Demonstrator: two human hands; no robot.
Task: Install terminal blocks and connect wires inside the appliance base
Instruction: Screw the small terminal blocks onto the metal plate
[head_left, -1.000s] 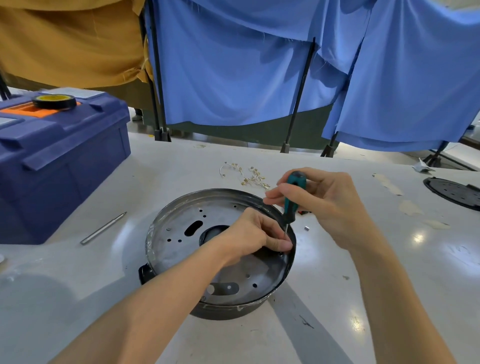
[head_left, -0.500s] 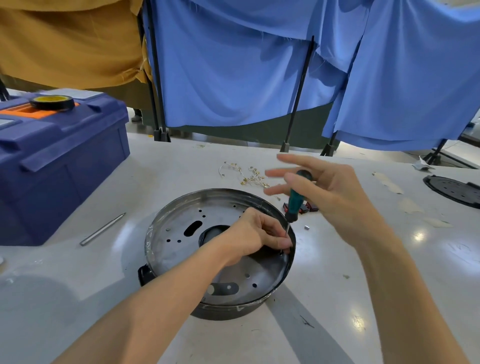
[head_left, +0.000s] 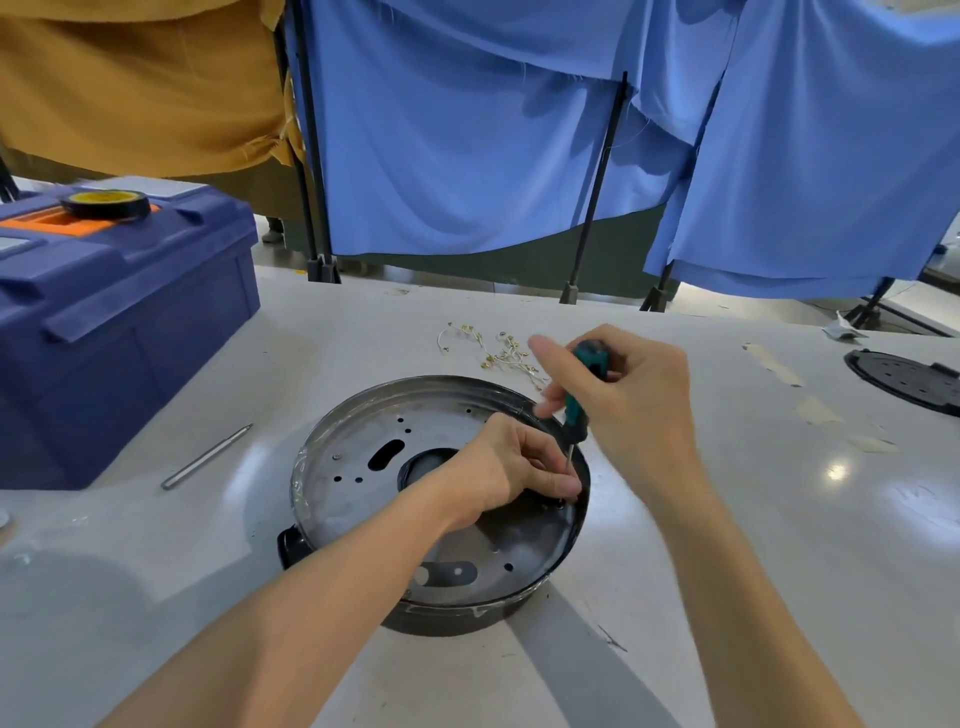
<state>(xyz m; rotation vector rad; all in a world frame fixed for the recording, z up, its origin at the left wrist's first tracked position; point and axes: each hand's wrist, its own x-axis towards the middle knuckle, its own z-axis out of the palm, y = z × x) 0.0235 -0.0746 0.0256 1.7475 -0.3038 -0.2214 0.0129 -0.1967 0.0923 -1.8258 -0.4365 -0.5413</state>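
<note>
At frame centre our right hand (head_left: 639, 410) grips the screwdriver (head_left: 584, 389), probably light, by its green handle. Our left hand (head_left: 509, 467) pinches its thin, likely slippery shaft inside the stiff-looking appliance base (head_left: 353, 452).

No text, number or brand can be read anywhere. The yellow label (head_left: 105, 198) in the middle of the tape roll (head_left: 106, 206), which lies on the blue toolbox (head_left: 130, 322) at the upper left of the frame, is too blurred to show any lettering. Faint grey marks (head_left: 915, 500) on the worktop (head_left: 779, 545) at the right of the frame may be writing, but no letter can be made out.
</note>
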